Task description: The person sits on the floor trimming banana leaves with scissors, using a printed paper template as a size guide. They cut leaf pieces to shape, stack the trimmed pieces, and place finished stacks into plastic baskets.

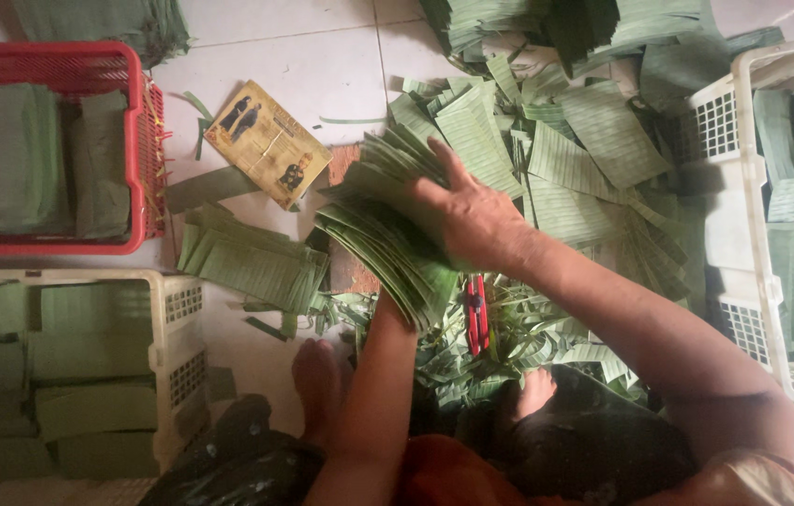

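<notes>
Leaves everywhere, and from the head camera we see a thick fanned stack of cut leaf strips at the centre of the frame. The right hand lies flat on top of it, fingers spread wide and pressing down, arm reaching in from the lower right. The left hand is hidden beneath the stack; only its forearm rises from the bottom centre, so we cannot tell how its fingers sit, though it seems to carry the stack from below.

How far along? By our reckoning, a good deal is done: folded green bundles fill the red basket at upper left and the cream crate at lower left, and a smaller pile of strips lies just left of the stack. Plenty remains: loose cut pieces sprawl across the upper right, beside a white basket. Red-handled shears rest on trimmings just below the hand. A printed card lies on the tiles at upper centre-left.
</notes>
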The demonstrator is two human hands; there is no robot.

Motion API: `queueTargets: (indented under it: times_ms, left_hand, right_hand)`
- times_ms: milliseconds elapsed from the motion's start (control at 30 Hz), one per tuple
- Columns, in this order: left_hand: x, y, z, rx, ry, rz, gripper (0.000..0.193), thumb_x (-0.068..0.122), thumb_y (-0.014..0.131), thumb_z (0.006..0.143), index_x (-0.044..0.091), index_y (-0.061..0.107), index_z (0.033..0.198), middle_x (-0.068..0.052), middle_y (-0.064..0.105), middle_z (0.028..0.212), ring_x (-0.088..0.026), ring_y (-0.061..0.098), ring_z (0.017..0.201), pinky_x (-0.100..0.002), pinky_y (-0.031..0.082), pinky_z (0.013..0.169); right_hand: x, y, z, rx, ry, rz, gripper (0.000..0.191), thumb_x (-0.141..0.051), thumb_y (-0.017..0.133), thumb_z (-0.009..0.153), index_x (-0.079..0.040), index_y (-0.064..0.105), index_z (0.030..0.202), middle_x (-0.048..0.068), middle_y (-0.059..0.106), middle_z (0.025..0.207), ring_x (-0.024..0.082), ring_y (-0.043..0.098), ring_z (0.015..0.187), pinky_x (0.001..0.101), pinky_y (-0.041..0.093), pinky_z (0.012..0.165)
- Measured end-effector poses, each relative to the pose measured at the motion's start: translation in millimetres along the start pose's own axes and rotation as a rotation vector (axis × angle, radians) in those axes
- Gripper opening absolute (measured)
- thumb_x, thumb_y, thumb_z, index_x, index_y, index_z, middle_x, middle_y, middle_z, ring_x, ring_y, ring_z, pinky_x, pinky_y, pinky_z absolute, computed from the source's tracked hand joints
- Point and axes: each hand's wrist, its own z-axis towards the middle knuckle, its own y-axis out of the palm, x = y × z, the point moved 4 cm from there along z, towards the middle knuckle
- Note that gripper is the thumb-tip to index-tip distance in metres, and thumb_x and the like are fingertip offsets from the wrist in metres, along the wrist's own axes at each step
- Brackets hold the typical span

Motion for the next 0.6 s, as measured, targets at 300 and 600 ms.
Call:
queueTargets:
  times_ms: [300,600]
  left_hand:
    - [0.5,13.5,2.0,0.071,-0.077,-0.327,0.057,0.053,0.037,0.107,0.018,0.040,0.152,-0.012,0.030,0.164,-0.029,0.037,0.147,-0.048,0.038,0.120]
    - [-4.6,-25.3,-2.8,-0.044,-0.055,-0.295,0.067,0.056,0.041,0.103,0.016,0.036,0.156,-0.016,0.024,0.160,-0.032,0.025,0.146,-0.053,0.025,0.118]
  right_hand:
    - [-9.0,7.5,4.7,-0.009,-0.034,-0.067,0.076,-0.055,0.076,0.077,-0.020,0.056,0.142,0.020,0.004,0.168,0.047,0.030,0.145,0.0500,0.051,0.096]
    - [23.0,9.7,8.4,0.208,-0.001,0.075,0.040,-0.032,0.063,0.093,-0.023,0.063,0.132,0.022,0.031,0.155,0.044,0.057,0.123,0.0520,0.049,0.098]
